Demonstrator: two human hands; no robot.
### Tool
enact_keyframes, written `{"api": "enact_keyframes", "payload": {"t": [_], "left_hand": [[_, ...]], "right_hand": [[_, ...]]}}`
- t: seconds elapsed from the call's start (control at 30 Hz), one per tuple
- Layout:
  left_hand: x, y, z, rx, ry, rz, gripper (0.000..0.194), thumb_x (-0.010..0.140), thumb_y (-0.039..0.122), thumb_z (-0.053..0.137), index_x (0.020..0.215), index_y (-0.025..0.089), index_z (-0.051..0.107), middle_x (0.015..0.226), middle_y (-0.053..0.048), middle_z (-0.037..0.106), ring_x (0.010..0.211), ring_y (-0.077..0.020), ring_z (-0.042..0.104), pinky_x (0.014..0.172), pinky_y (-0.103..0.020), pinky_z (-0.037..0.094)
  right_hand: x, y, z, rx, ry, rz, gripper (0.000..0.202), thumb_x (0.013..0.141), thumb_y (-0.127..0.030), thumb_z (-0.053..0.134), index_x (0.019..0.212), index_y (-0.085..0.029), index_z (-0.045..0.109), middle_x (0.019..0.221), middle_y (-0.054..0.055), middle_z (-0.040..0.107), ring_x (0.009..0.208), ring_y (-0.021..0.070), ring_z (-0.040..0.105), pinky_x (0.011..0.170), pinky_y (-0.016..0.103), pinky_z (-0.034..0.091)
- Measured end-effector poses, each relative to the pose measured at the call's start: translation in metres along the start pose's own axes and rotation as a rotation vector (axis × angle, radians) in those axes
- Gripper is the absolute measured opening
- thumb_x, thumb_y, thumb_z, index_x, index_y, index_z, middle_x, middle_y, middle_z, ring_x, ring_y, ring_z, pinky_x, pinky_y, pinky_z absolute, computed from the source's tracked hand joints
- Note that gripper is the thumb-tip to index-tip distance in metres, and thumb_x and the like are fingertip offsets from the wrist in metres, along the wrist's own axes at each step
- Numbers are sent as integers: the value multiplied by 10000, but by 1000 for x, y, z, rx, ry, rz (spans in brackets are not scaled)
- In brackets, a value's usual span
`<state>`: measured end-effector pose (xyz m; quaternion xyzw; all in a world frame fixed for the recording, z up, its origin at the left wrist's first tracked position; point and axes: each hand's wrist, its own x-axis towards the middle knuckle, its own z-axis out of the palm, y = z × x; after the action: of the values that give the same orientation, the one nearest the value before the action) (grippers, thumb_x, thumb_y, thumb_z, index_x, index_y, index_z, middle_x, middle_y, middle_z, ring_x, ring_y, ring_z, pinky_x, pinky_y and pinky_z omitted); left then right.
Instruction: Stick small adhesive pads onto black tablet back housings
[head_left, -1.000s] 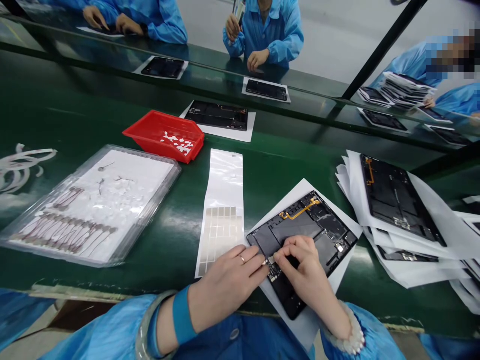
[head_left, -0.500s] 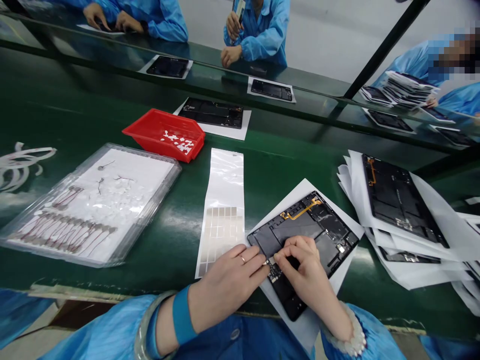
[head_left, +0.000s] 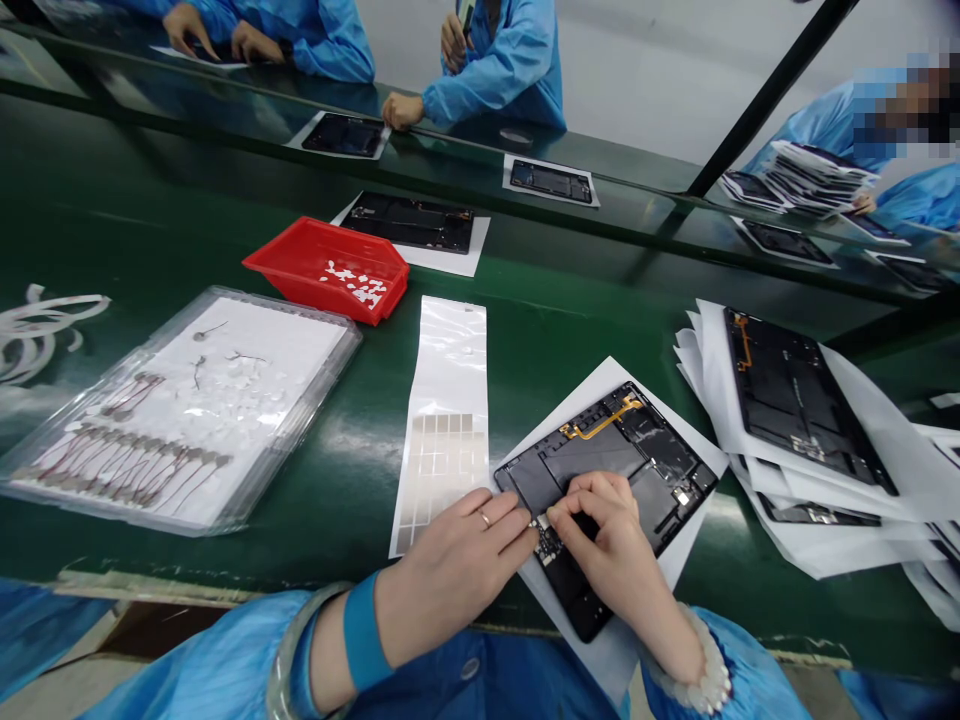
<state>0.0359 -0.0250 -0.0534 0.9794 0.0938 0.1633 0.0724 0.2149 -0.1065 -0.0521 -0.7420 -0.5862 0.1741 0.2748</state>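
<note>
An opened tablet, black inside with an orange ribbon cable, lies tilted on a white paper sheet before me. My left hand is closed over its near left edge, fingers together and fingertips by the small circuit board; the thumb is hidden. Pinched at the same board are the thumb and forefinger of my right hand. A small pale piece shows at their tips, too small to name. Left of the tablet lies a backing strip with grey adhesive squares.
To the left are a clear tray with wired round parts and a red bin of white scraps. Stacked tablets with paper stand at right. Another tablet lies behind the bin. Co-workers in blue sit beyond the rail.
My hands and the tablet in front of me look almost unchanged. Tablets on the far line have shifted slightly. A co-worker's hand across the rail has moved left to a tablet.
</note>
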Motion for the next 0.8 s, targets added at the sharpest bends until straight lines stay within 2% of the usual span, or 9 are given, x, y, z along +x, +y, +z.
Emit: {"api": "enact_keyframes", "payload": {"t": [0.1,0.3,0.47,0.53,0.63,0.7,0.8], "left_hand": [[1,1,-1,26,-12,-5,264,960,115,346,1122,126,554,1006,-77,622,968,-205,559,811,-342,435],[3,3,-3,93,-122,20,317,918,142,421,1219,99,508,1044,-94,587,995,-234,534,808,-355,427],[6,2,-3,104,-153,28,278,919,144,422,1171,122,537,1017,-83,581,950,-223,533,766,-346,424],[6,1,-3,102,-147,35,275,917,148,434,1171,124,537,1023,-84,583,954,-226,532,761,-343,419],[6,-2,-4,91,-135,50,287,923,138,433,1197,129,519,1031,-82,589,964,-221,532,769,-338,409],[9,-6,-6,82,-134,76,254,927,147,446,1167,141,531,994,-67,592,929,-208,535,778,-339,400],[19,-13,-10,71,-150,102,143,918,243,521,1030,168,570,944,-42,584,891,-205,528,783,-353,384]], "right_hand": [[0,0,0,-8,9,-5,150,825,-231,588,681,-239,628,832,36,596,899,237,484,822,413,360],[-1,0,1,-24,3,-11,134,815,-203,600,690,-235,634,842,40,600,901,239,485,819,420,378],[7,5,-15,-5,-120,-42,204,885,-268,529,721,-233,646,838,43,600,860,217,527,790,385,428],[12,12,-29,21,-49,-41,229,916,-308,480,799,-228,659,880,54,604,864,208,553,800,365,445],[18,25,-45,19,150,-20,236,926,-335,459,929,-211,659,959,74,603,916,206,578,834,345,452],[20,30,-48,17,139,-53,220,921,-332,472,938,-210,654,971,73,608,928,203,587,836,331,461],[20,32,-38,12,32,-128,194,923,-308,474,926,-216,645,949,66,623,911,198,597,829,330,474]]}}
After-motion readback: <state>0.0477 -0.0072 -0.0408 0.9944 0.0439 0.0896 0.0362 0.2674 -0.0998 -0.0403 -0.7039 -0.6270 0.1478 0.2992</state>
